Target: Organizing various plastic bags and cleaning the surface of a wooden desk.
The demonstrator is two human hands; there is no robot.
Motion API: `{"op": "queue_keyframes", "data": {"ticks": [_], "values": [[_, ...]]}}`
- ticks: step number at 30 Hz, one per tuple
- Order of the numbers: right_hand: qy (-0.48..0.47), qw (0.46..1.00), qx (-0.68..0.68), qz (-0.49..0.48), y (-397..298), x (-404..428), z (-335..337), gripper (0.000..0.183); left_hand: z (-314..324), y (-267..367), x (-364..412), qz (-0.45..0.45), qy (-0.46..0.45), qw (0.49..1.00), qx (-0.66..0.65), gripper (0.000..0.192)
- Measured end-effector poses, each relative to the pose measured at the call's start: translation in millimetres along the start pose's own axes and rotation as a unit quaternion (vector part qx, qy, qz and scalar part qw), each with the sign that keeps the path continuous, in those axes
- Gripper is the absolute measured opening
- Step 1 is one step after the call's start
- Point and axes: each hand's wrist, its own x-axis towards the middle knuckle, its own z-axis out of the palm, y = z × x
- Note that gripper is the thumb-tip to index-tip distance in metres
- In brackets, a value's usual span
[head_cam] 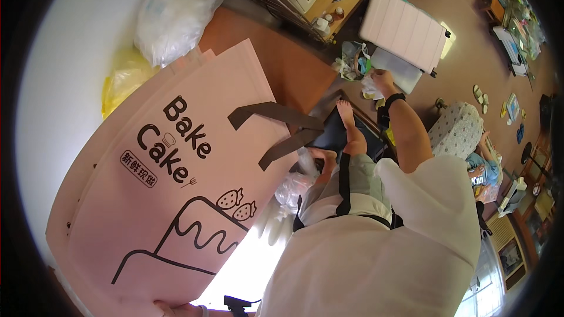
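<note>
At the lower left edge, my left hand (165, 309) grips the bottom edge of a large pink cake bag (145, 224) with printed drawings and dark handles. The bag fills much of the left side, tilted. My right hand (382, 78), with a black band on the wrist, is stretched out beyond my feet. Its fingers are closed on a crumpled white plastic or tissue piece (371, 88), just beside a small waste bin (352, 61) holding rubbish. Whether the piece touches the bin, I cannot tell.
A pink suitcase (403, 31) lies past a translucent lid or box (398, 68). Stuffed clear (176, 17) and yellow (125, 79) plastic bags stand by the wall. A wooden shelf unit (326, 0) is at the top. Another person (482, 169) sits at right; slippers (481, 99) lie on the floor.
</note>
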Motion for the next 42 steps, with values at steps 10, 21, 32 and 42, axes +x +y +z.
{"op": "queue_keyframes", "data": {"ticks": [10,21,32,42], "values": [[-0.111,0.99,-0.065,0.056,-31.6,-34.4,-12.9,0.06,1.4,1.5,-3.2,0.01,-0.008,1.0,0.01,0.055],[-0.191,0.93,0.23,-0.212,-193.3,-146.1,-152.5,0.048,-35.8,-32.5,29.5,0.056,-0.079,0.993,-0.073,0.06],[-0.133,0.808,-0.05,-0.572,-349.7,-354.1,-286.3,0.08,87.0,-26.6,44.4,0.103,-0.305,0.92,-0.224,0.064],[0.118,0.928,-0.127,-0.33,-193.8,-325.8,-314.2,0.026,257.4,-24.5,-54.5,0.232,-0.58,0.78,-0.041,0.055]]}}
